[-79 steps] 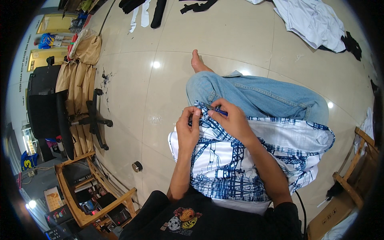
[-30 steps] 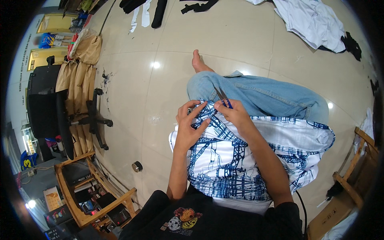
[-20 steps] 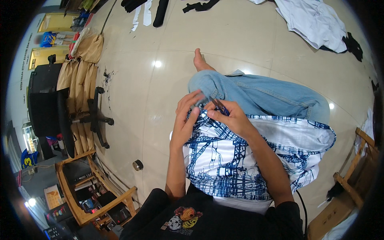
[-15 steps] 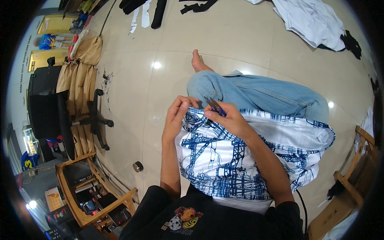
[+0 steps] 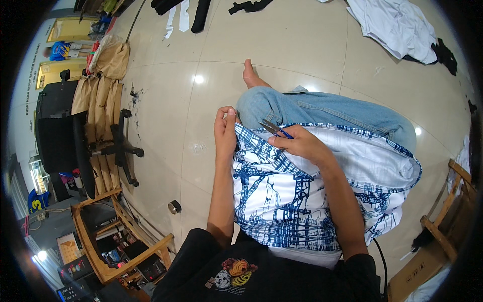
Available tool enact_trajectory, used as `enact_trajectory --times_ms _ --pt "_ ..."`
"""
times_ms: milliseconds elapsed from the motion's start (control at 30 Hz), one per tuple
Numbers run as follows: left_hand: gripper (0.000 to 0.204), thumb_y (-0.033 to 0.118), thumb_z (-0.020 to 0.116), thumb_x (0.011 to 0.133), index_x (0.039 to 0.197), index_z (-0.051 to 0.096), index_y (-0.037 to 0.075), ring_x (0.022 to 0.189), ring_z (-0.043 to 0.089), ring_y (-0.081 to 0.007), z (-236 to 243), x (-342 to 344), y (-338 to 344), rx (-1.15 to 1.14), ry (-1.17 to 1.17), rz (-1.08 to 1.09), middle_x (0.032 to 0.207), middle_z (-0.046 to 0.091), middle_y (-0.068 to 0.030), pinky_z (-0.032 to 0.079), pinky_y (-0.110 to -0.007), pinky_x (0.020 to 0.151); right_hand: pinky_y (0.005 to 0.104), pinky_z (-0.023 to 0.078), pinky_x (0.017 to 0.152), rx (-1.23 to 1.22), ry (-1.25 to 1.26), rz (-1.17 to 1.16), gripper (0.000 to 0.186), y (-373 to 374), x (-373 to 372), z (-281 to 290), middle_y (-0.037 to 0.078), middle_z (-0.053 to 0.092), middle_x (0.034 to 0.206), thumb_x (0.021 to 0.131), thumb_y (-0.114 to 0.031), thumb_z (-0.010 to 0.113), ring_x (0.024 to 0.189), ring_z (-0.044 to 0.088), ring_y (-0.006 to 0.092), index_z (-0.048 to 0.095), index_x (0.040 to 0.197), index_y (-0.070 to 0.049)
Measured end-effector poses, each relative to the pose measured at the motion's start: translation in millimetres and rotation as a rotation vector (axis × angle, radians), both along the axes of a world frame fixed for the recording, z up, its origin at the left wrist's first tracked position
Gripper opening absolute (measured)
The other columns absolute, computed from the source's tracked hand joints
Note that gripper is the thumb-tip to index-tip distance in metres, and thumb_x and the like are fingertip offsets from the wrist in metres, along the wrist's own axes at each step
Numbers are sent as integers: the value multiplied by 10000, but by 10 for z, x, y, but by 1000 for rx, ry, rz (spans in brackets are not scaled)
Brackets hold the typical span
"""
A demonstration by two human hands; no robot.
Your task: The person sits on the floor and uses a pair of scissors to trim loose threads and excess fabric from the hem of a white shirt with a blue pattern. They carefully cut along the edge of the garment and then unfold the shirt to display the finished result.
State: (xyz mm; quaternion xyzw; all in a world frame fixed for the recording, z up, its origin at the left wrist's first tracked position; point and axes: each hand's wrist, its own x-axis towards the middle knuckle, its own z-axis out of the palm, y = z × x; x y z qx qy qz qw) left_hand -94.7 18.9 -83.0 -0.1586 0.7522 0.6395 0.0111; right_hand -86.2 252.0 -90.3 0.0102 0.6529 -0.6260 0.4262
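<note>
**Black tee [image 5: 302, 279], light jeans [image 5: 337, 110]**

Tee's short-sleeved, chest print [image 5: 234, 274] has round orange, yellow and white shapes plus tiny lettering. Jeans are faded blue denim, seam stitching showing. Left hand [image 5: 225, 123], right hand [image 5: 302, 143] and foot [image 5: 252, 75] are bare.

Dark lettering [image 5: 32, 83] on the wall [image 5: 22, 108] up-left of the chair [image 5: 60, 143] — a yellow numeral [image 5: 36, 204] on blue cloth [image 5: 44, 198] below it — rightward, shirt [image 5: 287, 279] print [image 5: 232, 290] and, farther, carton [image 5: 430, 257] symbols [image 5: 408, 278].

Flr [image 5: 161, 100] is beige tile, w/ blk office chair [image 5: 61, 151] nr wooden frame [image 5: 137, 259], pale wall [image 5: 23, 118] far L.
</note>
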Motion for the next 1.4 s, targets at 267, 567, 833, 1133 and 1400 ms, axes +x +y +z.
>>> enact_trajectory --times_ms 267,567,833,1133,1400 --pt "205 239 526 1063 1049 575 41 558 412 -11 -77 -39 31 -121 22 55 668 529 30 304 -194 500 285 391 649 -46 -3 2 397 55 -13 21 32 635 684 851 -442 751 671 556 145 740 826 -46" --pt "215 249 523 1063 1059 575 40 536 405 -9 -152 -38 -11 -86 30 54 657 520 38 290 -193 479 274 382 645 -37 6 11 359 75 -24 76 16 626 678 868 -417 740 659 538 125 741 822 -60" --pt "203 242 608 1010 1043 590 42 742 550 -113 -44 56 39 -630 373 116 770 596 -11 426 -273 688 210 455 670 -203 158 -106 312 81 44 82 46 718 782 806 -286 796 707 629 106 775 961 -16" --pt "113 94 798 800 857 708 56 873 602 -212 464 684 377 -647 261 -334 887 682 -61 429 -356 843 255 515 783 -259 25 -197 297 118 12 75 101 747 868 788 -153 793 821 688 155 744 1010 39" --pt "131 -2 708 904 973 609 51 928 589 -128 533 440 -68 -96 299 286 952 622 -35 470 -274 888 291 539 815 -348 33 -263 243 133 -13 136 118 744 844 810 -132 776 830 699 171 734 989 27"
